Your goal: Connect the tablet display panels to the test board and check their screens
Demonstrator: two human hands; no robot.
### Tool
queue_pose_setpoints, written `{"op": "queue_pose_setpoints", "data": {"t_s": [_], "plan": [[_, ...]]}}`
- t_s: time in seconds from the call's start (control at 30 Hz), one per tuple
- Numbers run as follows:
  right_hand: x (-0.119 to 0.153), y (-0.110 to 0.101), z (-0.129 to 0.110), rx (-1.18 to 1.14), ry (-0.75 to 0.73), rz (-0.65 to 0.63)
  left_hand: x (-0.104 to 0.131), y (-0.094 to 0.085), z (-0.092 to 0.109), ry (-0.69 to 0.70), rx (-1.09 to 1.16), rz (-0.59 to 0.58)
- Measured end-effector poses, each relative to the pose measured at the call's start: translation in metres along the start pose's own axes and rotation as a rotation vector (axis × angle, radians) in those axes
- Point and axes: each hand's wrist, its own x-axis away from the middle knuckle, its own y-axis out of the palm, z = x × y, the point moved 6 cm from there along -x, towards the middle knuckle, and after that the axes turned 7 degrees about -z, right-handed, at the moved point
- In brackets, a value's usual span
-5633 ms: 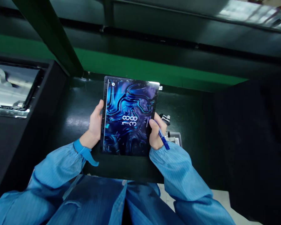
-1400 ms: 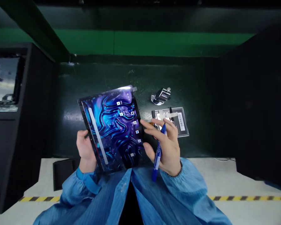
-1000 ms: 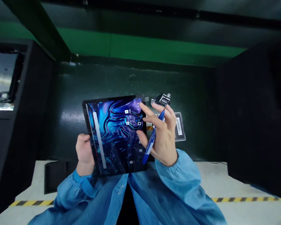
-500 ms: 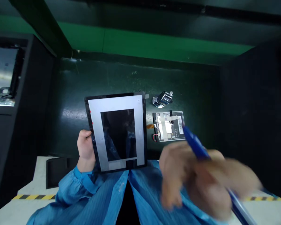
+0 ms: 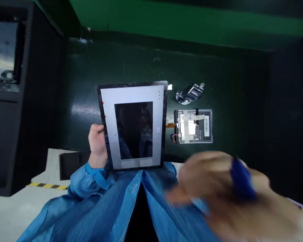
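Note:
My left hand [image 5: 98, 143] grips the left edge of a tablet screen [image 5: 158, 148] with its thumb on the black border. The screen is lit pale grey with a black rectangle in the middle. An orange ribbon cable [image 5: 170, 125] runs from behind its right edge to a small unit with an exposed circuit board and battery [image 5: 203, 129], crossed by strips of tape. Close to the camera, my right hand [image 5: 217, 195] is smeared by motion, closed around a blue pen [image 5: 242, 178]. Only a short part of the pen shows.
A chrome tally counter [image 5: 190, 94] lies tilted on the dark green table [image 5: 131, 64], beyond the circuit board unit. A black cabinet [image 5: 44, 101] with a display inside stands at the left. A black tray [image 5: 68, 166] is by my left sleeve, near yellow-and-black floor tape [image 5: 47, 186].
The view has shifted, so the table things sit higher and further right. My right hand has turned and moved right, with less of the pen showing. The left hand still holds the screen.

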Motion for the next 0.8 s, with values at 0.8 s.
{"op": "queue_pose_setpoints", "data": {"t_s": [0.8], "plan": [[-0.035, 0.039, 0.053, 0.082, 0.033, 0.153, 0.003, 0.006, -0.009, -0.192, 0.109, 0.005]]}}
